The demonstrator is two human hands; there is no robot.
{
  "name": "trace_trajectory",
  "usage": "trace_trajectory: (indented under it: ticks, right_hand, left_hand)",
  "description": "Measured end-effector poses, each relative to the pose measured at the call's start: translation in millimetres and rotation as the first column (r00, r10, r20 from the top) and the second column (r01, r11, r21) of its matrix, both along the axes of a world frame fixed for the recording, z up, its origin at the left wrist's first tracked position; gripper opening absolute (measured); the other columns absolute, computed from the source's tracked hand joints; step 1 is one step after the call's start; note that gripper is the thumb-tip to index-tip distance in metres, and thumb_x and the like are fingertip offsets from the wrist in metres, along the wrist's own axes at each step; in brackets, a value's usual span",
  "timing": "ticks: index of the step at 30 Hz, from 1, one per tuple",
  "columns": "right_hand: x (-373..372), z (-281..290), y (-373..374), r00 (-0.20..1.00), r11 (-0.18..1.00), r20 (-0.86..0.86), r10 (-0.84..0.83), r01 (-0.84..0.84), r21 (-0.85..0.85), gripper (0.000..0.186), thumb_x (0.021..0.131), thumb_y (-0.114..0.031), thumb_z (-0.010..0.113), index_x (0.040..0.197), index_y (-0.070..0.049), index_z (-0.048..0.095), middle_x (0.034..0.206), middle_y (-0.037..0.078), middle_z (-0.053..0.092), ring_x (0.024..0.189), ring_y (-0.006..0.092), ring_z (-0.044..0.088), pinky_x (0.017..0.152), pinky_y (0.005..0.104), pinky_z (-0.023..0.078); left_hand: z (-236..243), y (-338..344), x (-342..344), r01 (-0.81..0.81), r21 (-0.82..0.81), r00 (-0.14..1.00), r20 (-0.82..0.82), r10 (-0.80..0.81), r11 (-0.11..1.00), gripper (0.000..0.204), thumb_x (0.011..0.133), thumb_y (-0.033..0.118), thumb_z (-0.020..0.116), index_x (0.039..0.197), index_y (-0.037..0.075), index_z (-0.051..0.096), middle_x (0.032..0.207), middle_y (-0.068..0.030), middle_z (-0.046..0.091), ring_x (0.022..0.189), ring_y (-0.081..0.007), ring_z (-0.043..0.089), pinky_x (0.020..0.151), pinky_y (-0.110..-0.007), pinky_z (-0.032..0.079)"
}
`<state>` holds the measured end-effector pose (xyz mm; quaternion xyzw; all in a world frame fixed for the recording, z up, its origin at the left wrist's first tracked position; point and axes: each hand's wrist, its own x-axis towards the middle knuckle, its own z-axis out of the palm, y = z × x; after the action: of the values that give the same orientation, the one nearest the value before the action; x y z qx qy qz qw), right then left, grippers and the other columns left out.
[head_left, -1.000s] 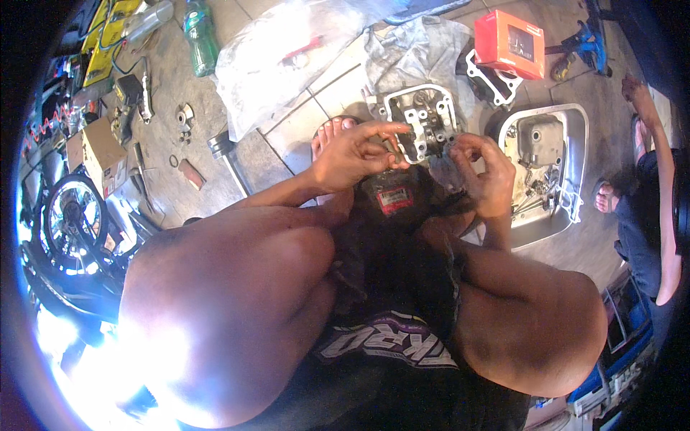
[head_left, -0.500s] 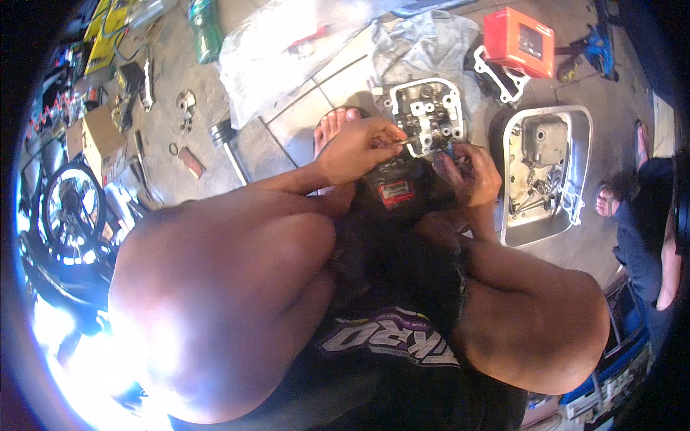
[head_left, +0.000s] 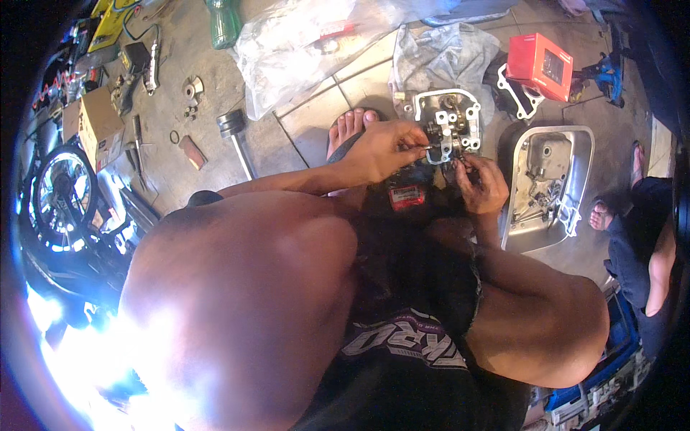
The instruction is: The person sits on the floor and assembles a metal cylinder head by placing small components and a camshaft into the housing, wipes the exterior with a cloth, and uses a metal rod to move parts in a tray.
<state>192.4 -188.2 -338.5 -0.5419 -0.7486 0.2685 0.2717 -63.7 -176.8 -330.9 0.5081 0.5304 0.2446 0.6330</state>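
An engine cylinder head (head_left: 471, 123) with a pale gasket rim rests on the floor between my feet, its open side facing up. My left hand (head_left: 394, 149) is at its near left edge, thumb and fingertips pinched on a small thin piece that I cannot make out. At the near right edge is my right hand (head_left: 483, 185), fingers curled together by the head; what they grip is too small to tell. Just below the head lies a dark packet with a red label (head_left: 407, 197), partly in shadow.
A metal basin (head_left: 512, 230) holding engine parts stands at the right, near another person's foot (head_left: 601, 215). Beyond are a red box (head_left: 539, 66), a flat gasket (head_left: 519, 100), and a grey rag (head_left: 431, 61). A mallet-like tool (head_left: 231, 123) lies left, with clear plastic (head_left: 277, 65) behind.
The whole view has shifted, so most things sit further right. The cylinder head looks turned and tilted somewhat, and my right fingers have drawn together at its near edge. My left hand keeps its pinch.
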Motion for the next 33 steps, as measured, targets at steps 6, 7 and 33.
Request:
trace_trajectory:
  ticks: [6,7,33]
  right_hand:
    - [-1,2,0,1.0,0.999,0.013,0.003,-0.004,0.032,0.027,0.079,-0.004,0.083,0.101,-0.006,0.068,0.096,0.011,0.073,0.081,0.0257,0.07,0.07,0.0348,0.057]
    - [-2,2,0,1.0,1.0,0.01,0.0,0.0,0.028,0.027,0.079,-0.004,0.083,0.102,-0.006,0.067,0.095,0.011,0.073,0.081,0.0256,0.07,0.07,0.0347,0.057]
    - [0,-12,2,0.999,0.997,-0.054,-0.007,0.011,0.077,0.024,0.078,-0.004,0.083,0.098,-0.004,0.069,0.088,0.011,0.071,0.076,0.0261,0.07,0.067,0.0348,0.056]
  left_hand:
    - [-3,4,4,0.017,-0.061,0.999,0.034,-0.015,0.998,0.022,0.092,0.018,0.074,0.108,0.005,0.069,0.098,-0.0062,0.071,0.095,-0.0159,0.067,0.087,-0.029,0.051]
    - [-3,5,6,0.018,-0.052,1.0,0.024,-0.017,0.998,0.021,0.092,0.018,0.074,0.108,0.004,0.069,0.098,-0.0063,0.071,0.095,-0.016,0.067,0.086,-0.029,0.051]
    - [-15,2,20,0.009,0.144,1.0,-0.021,-0.006,0.99,0.013,0.093,0.01,0.071,0.097,0.0,0.064,0.097,-0.01,0.07,0.093,-0.018,0.066,0.085,-0.032,0.052]
